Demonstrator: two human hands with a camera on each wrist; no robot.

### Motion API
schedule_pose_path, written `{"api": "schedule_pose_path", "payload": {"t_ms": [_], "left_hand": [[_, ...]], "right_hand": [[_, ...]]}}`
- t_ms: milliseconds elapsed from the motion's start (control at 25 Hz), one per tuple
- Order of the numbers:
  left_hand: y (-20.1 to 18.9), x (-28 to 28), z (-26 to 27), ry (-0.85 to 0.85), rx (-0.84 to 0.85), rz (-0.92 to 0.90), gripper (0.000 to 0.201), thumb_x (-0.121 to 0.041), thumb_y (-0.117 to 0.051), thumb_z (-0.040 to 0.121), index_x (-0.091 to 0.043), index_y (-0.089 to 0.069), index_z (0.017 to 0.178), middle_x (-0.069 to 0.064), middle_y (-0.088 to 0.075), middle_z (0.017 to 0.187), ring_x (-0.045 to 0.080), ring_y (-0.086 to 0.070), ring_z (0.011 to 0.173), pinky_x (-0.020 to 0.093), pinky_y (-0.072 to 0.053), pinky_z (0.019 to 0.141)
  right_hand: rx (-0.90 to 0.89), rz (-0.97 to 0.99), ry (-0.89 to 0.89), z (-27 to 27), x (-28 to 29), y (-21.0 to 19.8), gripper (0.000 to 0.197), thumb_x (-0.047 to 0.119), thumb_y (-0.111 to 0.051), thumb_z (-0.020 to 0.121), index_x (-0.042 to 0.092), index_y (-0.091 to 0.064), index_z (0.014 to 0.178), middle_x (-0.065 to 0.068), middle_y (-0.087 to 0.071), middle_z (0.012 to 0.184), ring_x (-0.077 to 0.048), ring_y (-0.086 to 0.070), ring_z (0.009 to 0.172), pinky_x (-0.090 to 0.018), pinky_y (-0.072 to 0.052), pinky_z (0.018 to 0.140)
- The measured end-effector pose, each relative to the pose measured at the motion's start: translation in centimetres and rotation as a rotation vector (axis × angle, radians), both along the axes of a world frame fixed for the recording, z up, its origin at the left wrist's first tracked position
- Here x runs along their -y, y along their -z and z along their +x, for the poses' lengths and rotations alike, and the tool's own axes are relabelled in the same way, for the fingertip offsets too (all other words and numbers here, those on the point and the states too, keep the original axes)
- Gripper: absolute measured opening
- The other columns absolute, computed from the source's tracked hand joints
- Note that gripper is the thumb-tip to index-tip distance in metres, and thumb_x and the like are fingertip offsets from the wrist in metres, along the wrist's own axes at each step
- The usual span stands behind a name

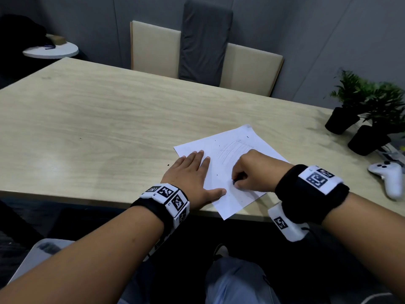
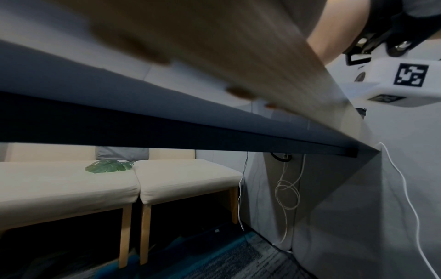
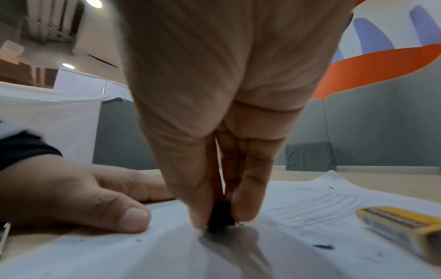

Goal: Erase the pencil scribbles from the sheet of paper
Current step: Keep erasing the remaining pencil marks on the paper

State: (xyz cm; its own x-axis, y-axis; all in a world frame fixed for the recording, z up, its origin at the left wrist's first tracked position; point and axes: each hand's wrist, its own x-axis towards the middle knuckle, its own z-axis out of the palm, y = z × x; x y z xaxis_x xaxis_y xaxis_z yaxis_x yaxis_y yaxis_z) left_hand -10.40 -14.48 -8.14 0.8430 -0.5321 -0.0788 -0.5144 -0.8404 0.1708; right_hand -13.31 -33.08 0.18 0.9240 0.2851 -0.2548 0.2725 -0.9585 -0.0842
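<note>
Nearest the lens in the right wrist view: right hand [image 3: 226, 122], thumb and fingers pinched on a small black eraser [image 3: 220, 217] with its tip pressed onto the sheet of paper [image 3: 310, 217]. The paper lies directly under both hands, its near corner overhanging the table [image 1: 87, 119] edge on the person's side. Faint pencil scribbles [image 1: 232, 150] sit just beyond the right hand's knuckles, so judged partly erased, more to go. Dark eraser crumbs [image 3: 322, 246] are scattered near the right hand.

Left hand [image 1: 190, 174] is flat, fingers straight, pressing the sheet's left edge, thumb close to the eraser tip. The left wrist view shows only the table underside, no fingers.

Risks, as judgement:
- The left hand pins only one edge; a hard stroke away from it could buckle or crease the free right side.
- An overhanging corner means the sheet could pivot or slide if left pressure eases.
- Dragging crumbs under the eraser may smear grey.
- Too much pressure on thin paper could tear it.

Further out: a yellow eraser sleeve [image 3: 403, 230] lies on the paper right of the right hand; a white controller [image 1: 388, 178] and potted plants [image 1: 359, 106] lie farther right.
</note>
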Motion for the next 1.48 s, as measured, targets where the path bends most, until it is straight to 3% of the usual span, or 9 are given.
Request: {"api": "schedule_pose_path", "payload": {"t_ms": [80,280,440,640,720,920,1120,1320,1480], "left_hand": [[0.0,0.1,0.0,0.000,-0.002,-0.001,0.100,-0.081,-0.025,0.083,-0.020,0.003,0.157,0.000,0.013,0.164,0.013,0.012,0.150,0.036,0.004,0.122],[-0.1,0.1,-0.1,0.001,-0.004,0.000,0.100,-0.081,-0.025,0.084,-0.020,0.004,0.157,-0.001,0.013,0.164,0.013,0.012,0.150,0.036,0.005,0.122],[-0.1,0.1,0.0,-0.001,-0.010,0.008,0.100,-0.081,-0.025,0.084,-0.020,0.004,0.157,-0.001,0.013,0.164,0.013,0.013,0.150,0.036,0.006,0.121],[0.0,0.1,-0.1,0.001,-0.008,0.018,0.100,-0.081,-0.024,0.084,-0.020,0.004,0.157,0.000,0.014,0.164,0.013,0.013,0.150,0.036,0.005,0.122],[0.0,0.1,0.0,0.001,-0.005,0.016,0.100,-0.082,-0.023,0.083,-0.020,0.004,0.157,0.000,0.013,0.164,0.014,0.013,0.150,0.036,0.005,0.122],[0.0,0.0,0.0,0.000,-0.001,0.005,0.101,-0.082,-0.024,0.083,-0.020,0.003,0.157,0.000,0.012,0.164,0.013,0.012,0.150,0.036,0.005,0.122],[0.0,0.0,0.0,0.004,-0.009,0.004,0.103,-0.083,-0.025,0.081,-0.020,0.003,0.157,0.000,0.013,0.164,0.013,0.013,0.150,0.037,0.005,0.122],[-0.1,0.1,-0.1,-0.001,-0.006,0.003,0.104,-0.084,-0.025,0.081,-0.020,0.003,0.157,0.000,0.013,0.164,0.013,0.013,0.150,0.036,0.005,0.122],[-0.2,0.1,-0.1,-0.004,-0.006,0.010,0.104,-0.084,-0.025,0.081,-0.020,0.003,0.157,0.000,0.013,0.164,0.013,0.013,0.150,0.036,0.005,0.122]], "right_hand": [[-0.058,-0.013,0.058,-0.7,1.1,-0.5,0.010,0.019,-0.063,0.078,0.017,-0.073,0.081,0.010,-0.066,0.072,-0.010,-0.060,0.072,-0.023,-0.048,0.065],[-0.005,0.140,0.330,0.5,2.3,-1.2,0.017,0.016,-0.056,0.080,0.006,-0.070,0.079,-0.004,-0.067,0.070,-0.012,-0.053,0.059,-0.029,-0.051,0.059],[-0.011,0.186,0.322,1.8,0.1,-1.1,0.006,0.017,-0.064,0.083,0.013,-0.068,0.084,0.006,-0.067,0.070,-0.005,-0.056,0.055,-0.010,-0.038,0.042],[0.005,0.223,0.369,2.2,-1.1,0.2,0.009,0.012,-0.064,0.076,0.010,-0.070,0.069,0.000,-0.071,0.064,-0.009,-0.064,0.057,-0.022,-0.051,0.056],[0.027,0.163,0.384,2.1,-0.5,0.2,0.010,0.012,-0.063,0.076,0.011,-0.069,0.068,0.001,-0.070,0.064,-0.012,-0.063,0.061,-0.022,-0.050,0.056],[0.060,0.220,0.493,1.6,0.6,-0.5,0.004,0.010,-0.067,0.078,0.007,-0.069,0.079,-0.002,-0.069,0.063,-0.010,-0.058,0.049,-0.011,-0.034,0.033],[0.091,0.255,0.365,1.4,-0.9,0.9,0.007,0.013,-0.070,0.076,0.017,-0.074,0.080,0.011,-0.065,0.070,-0.006,-0.061,0.068,-0.019,-0.046,0.063],[0.138,0.264,0.491,1.1,1.7,0.4,0.005,0.009,-0.071,0.075,0.012,-0.073,0.073,0.006,-0.067,0.062,-0.009,-0.060,0.055,-0.026,-0.056,0.068],[0.116,0.334,0.416,0.7,-0.2,0.6,0.005,0.013,-0.073,0.073,0.015,-0.070,0.075,0.006,-0.068,0.060,-0.008,-0.064,0.059,-0.024,-0.054,0.065]]}}
